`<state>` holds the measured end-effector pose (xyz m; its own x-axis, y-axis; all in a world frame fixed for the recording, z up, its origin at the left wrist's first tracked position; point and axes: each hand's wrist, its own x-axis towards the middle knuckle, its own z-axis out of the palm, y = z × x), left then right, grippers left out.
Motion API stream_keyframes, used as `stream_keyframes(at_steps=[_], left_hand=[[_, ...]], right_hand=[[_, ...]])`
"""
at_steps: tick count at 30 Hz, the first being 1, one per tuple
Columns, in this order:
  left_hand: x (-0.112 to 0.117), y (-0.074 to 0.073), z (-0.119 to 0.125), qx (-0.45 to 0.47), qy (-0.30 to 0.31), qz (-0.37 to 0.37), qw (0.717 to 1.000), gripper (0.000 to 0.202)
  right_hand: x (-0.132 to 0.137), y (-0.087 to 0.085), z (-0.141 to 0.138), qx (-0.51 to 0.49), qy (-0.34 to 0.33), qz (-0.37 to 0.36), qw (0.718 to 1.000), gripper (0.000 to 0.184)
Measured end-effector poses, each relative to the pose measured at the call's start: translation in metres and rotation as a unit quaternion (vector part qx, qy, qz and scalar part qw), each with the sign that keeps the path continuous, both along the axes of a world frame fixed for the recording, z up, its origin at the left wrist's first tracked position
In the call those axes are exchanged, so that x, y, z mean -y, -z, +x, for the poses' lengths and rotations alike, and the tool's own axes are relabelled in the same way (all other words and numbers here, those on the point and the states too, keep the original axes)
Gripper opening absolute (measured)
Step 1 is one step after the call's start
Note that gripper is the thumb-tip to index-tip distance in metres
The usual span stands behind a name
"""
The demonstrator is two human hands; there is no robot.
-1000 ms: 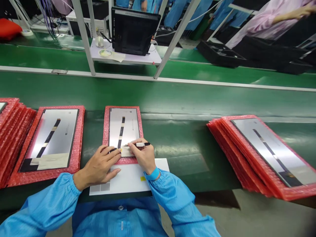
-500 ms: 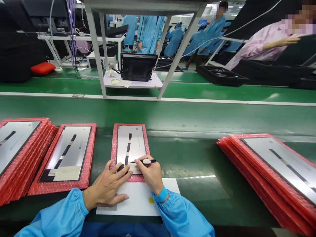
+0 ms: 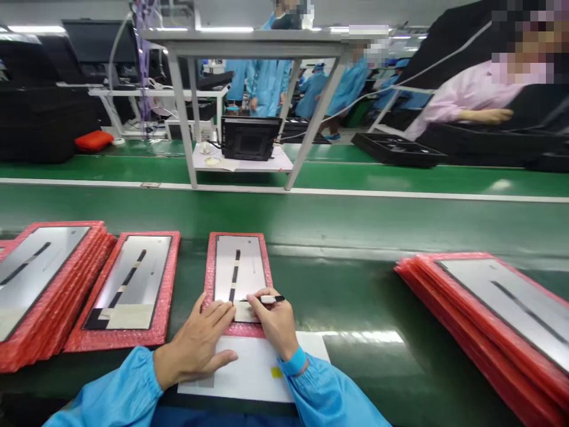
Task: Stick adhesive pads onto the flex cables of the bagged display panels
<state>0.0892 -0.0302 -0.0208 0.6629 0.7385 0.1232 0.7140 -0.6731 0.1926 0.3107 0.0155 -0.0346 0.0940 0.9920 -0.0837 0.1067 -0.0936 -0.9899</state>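
Right hand [image 3: 275, 323] closed in a pen grip around a white marker [image 3: 267, 300] with a black end, its writing end at the pale label [image 3: 245, 313] on the lower part of a silver display panel [image 3: 237, 267]. Left hand [image 3: 195, 343] open and flat, fingers [image 3: 213, 311] resting on the panel's lower left corner. Panel lying on a red bubble-wrap mat [image 3: 212, 284] atop a green conveyor belt [image 3: 338, 296], with a white sheet [image 3: 240, 373] bearing a yellow sticker [image 3: 276, 372] just below. Stacks of similar wrapped panels [image 3: 133, 284] to the left, more [image 3: 489, 296] well apart to the right.
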Motion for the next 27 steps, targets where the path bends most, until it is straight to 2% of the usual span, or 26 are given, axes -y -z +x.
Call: stream_keyframes(at_steps=[2, 6, 10, 16, 19, 23, 27], left_hand=[[-0.001, -0.007, 0.012, -0.010, -0.018, -0.007, 1.000, 0.073], [0.010, -0.013, 0.033, -0.058, -0.061, 0.032, 0.996, 0.086], [0.029, -0.014, 0.036, -0.049, -0.109, 0.029, 0.992, 0.086], [0.028, -0.022, 0.017, 0.078, -0.123, -0.057, 0.988, 0.068], [0.039, -0.016, 0.004, 0.136, -0.144, 0.007, 0.980, 0.054], [0.076, 0.000, -0.019, 0.163, -0.130, 0.098, 0.973, 0.029], [0.101, 0.011, -0.042, 0.119, -0.124, 0.091, 0.981, 0.032]], right_hand=[[-0.001, 0.001, 0.001, 0.005, -0.004, -0.003, 1.000, 0.044], [-0.006, -0.002, 0.005, 0.037, -0.006, 0.000, 0.999, 0.048], [-0.009, -0.007, 0.007, 0.058, -0.020, 0.007, 0.998, 0.049], [-0.012, -0.002, 0.009, 0.071, -0.020, 0.007, 0.997, 0.050], [-0.012, -0.005, 0.008, 0.064, -0.015, 0.012, 0.998, 0.047], [0.004, -0.024, 0.014, 0.018, 0.012, 0.034, 0.999, 0.042], [0.033, -0.035, 0.042, 0.031, 0.033, 0.061, 0.997, 0.032]])
